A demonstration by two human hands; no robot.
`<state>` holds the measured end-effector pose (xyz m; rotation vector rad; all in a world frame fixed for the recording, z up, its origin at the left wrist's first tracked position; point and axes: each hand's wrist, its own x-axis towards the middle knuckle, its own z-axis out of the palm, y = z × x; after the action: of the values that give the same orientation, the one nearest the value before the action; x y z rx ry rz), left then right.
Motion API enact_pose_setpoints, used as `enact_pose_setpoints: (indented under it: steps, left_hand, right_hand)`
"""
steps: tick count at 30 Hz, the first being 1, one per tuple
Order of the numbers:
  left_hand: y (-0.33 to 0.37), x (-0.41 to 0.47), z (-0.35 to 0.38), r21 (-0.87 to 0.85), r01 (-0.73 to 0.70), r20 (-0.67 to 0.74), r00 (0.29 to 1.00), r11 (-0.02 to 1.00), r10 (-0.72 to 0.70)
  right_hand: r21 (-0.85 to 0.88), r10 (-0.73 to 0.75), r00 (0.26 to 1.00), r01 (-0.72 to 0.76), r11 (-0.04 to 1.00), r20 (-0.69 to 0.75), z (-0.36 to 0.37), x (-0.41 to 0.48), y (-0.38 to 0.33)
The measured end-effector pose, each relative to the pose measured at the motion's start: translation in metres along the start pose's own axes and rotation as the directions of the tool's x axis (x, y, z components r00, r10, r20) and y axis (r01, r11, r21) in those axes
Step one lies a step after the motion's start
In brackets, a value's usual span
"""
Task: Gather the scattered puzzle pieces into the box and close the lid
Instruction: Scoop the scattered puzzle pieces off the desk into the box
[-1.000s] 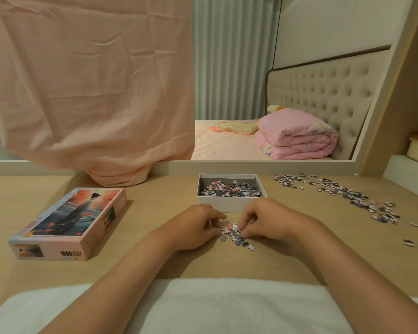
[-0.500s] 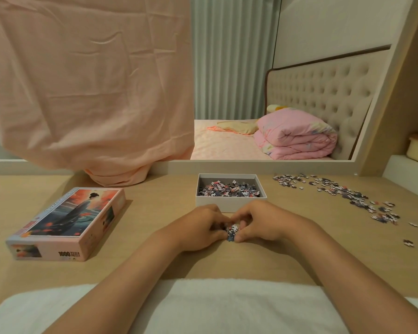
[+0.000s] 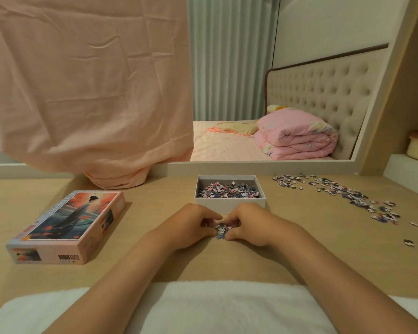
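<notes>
A white open box [image 3: 229,205] stands mid-table with several puzzle pieces [image 3: 228,190] inside. Just in front of it, my left hand [image 3: 193,225] and my right hand [image 3: 249,224] sit close together on the table, their curled fingers pinching a small clump of puzzle pieces [image 3: 222,229] between them. The box lid [image 3: 70,225], printed with a picture of a figure, lies on the left of the table. A long scatter of loose pieces [image 3: 343,196] stretches along the right side of the table.
A pink cloth [image 3: 89,92] hangs over the mirror behind the table, its lower end resting on the table's back left. A white towel [image 3: 215,307] lies along the near edge. A raised white ledge [image 3: 408,169] stands at the far right.
My two hands have drawn together and swept the small spread of pieces in front of the box into one tight clump held between the fingertips.
</notes>
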<state>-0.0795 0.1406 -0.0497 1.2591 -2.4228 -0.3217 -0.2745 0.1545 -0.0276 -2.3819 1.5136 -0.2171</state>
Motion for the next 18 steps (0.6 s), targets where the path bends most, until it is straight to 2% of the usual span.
enact_pose_setpoints:
  steps: [3,5,10,13,18]
  left_hand:
    - [-0.001,-0.002,-0.004,-0.005,0.022,-0.005,1.000,1.000,-0.022]
    - [0.000,-0.005,-0.007,0.053,0.031,0.008,0.999,0.998,-0.031]
    - [0.003,-0.004,0.004,0.126,0.027,0.130,0.991,0.992,-0.044]
    - [0.008,0.000,0.008,0.084,-0.015,0.080,0.997,0.996,0.008]
    - [0.011,0.002,0.006,0.059,0.042,0.031,0.999,0.997,-0.044]
  right_hand:
    - [0.001,-0.012,1.000,0.012,1.000,-0.003,-0.001,0.001,0.004]
    - [-0.005,-0.006,1.000,0.006,1.000,0.009,-0.004,-0.002,0.008]
    - [-0.029,0.037,0.999,-0.037,0.999,0.017,-0.003,0.000,0.005]
    - [0.004,0.043,0.999,-0.043,0.999,0.006,0.001,0.004,-0.001]
    - [0.079,0.050,0.997,-0.045,0.996,-0.055,0.003,0.005,-0.005]
